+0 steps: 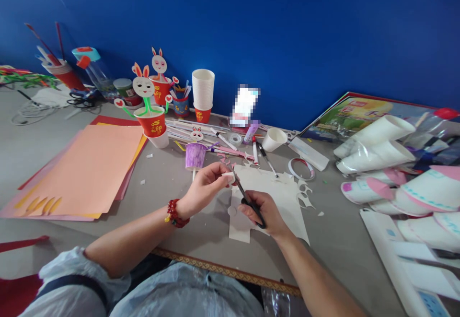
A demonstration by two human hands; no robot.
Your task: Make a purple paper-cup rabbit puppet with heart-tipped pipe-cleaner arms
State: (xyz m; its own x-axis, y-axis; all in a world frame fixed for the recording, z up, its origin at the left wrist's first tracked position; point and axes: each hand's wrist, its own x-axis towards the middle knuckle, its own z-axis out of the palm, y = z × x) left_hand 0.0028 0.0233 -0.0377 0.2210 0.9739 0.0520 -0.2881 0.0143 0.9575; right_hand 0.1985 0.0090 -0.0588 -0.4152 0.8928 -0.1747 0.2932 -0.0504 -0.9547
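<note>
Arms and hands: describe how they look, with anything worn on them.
The left hand has a dark-red bead bracelet with a small yellow bit at its wrist; a loose, pale-blue sleeve with a navy band covers the upper arm. The right hand and forearm show nothing worn.

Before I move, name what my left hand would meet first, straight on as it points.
Probably the scissors, whose blades are by the white paper piece your left hand pinches; depth is unclear.
</note>
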